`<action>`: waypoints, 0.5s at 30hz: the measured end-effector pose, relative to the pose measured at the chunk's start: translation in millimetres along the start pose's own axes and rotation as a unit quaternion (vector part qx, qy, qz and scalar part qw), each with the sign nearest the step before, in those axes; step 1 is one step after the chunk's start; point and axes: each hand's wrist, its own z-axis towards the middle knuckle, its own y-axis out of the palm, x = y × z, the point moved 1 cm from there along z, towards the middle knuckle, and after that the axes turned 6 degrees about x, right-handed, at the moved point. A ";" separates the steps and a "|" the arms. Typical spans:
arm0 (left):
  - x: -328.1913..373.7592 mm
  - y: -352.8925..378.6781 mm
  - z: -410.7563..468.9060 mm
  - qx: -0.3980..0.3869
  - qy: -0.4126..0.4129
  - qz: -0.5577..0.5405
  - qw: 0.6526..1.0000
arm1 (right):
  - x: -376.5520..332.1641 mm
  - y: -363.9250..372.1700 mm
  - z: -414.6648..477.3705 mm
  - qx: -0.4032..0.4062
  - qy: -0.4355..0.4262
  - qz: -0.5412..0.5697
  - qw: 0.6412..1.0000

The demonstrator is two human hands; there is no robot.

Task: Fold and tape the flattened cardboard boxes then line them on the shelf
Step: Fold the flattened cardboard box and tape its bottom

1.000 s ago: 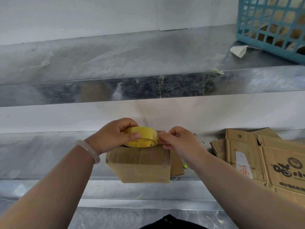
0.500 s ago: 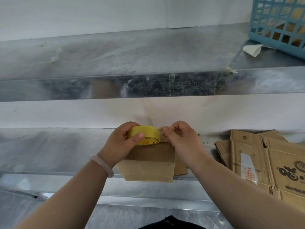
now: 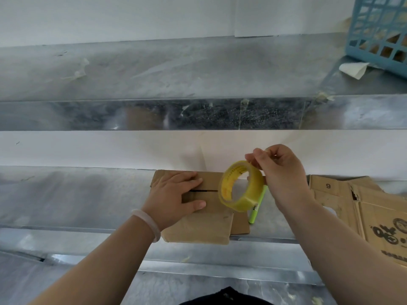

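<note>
Metal shelf (image 3: 77,194) against a white wall, with one cardboard box (image 3: 198,230) at its front lip.

Left of the left hand (image 3: 174,199) the shelf lies bare right to the frame edge. That hand presses flat, fingers straight, on the box top, and the flap seam shows just past its fingertips. To its right the right hand (image 3: 282,172) pinches the tape roll (image 3: 253,192), held upright above the box's right edge. A green pen (image 3: 255,210) lies beneath that grip, and flattened cardboard (image 3: 363,205) is stacked further right.

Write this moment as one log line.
left hand flat on box | right hand grips tape roll at box's right end | flattened cardboard lies right
</note>
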 end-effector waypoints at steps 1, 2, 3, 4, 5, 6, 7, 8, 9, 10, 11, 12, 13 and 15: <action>-0.2 -1.4 0.1 0.008 0.006 -0.001 1.000 | -1.4 -1.5 -0.2 0.003 0.000 0.000 1.000; -1.1 -2.8 0.7 0.012 0.012 0.003 1.000 | -2.7 -2.5 -0.7 0.004 -0.001 -0.002 1.000; -1.9 -4.1 1.2 0.011 0.017 0.007 1.000 | -4.1 -2.7 -1.1 0.005 -0.008 -0.010 1.000; -3.1 -4.3 1.8 0.011 0.021 0.011 1.000 | -4.9 -2.9 -1.7 0.003 -0.018 -0.024 1.000; -3.9 -4.2 1.8 0.015 0.025 0.013 0.999 | -5.8 -2.5 -2.6 -0.001 -0.030 -0.037 0.999; -4.8 -3.6 1.7 0.022 0.029 0.016 0.999 | -6.7 -1.4 -3.9 -0.005 -0.039 -0.046 0.998; -5.6 -3.2 1.5 0.030 0.032 0.015 0.999 | -7.1 0.4 -5.1 -0.007 -0.046 -0.049 0.998; -6.7 -2.1 1.3 0.040 0.036 0.013 0.998 | -7.7 2.8 -6.0 -0.008 -0.051 -0.047 0.998; -8.0 -1.0 1.2 0.047 0.037 0.010 0.998 | -8.1 5.9 -7.0 -0.010 -0.054 -0.043 0.998; -9.3 0.2 1.2 0.055 0.039 0.006 0.998 | -8.1 9.5 -8.1 -0.012 -0.052 -0.037 0.998; -10.3 1.2 1.2 0.061 0.040 0.001 0.997 | -6.1 13.7 -8.7 -0.014 -0.042 -0.028 0.999; -11.3 2.2 1.3 0.067 0.042 -0.004 0.997 | -3.1 18.1 -9.3 -0.016 -0.026 -0.014 0.999; -12.3 3.0 1.5 0.069 0.042 -0.009 0.997 | 1.2 23.5 -9.7 -0.019 -0.004 0.001 1.000; -14.0 5.0 2.5 0.072 0.051 -0.006 0.996 | 9.7 35.0 -11.2 -0.027 0.046 0.040 0.998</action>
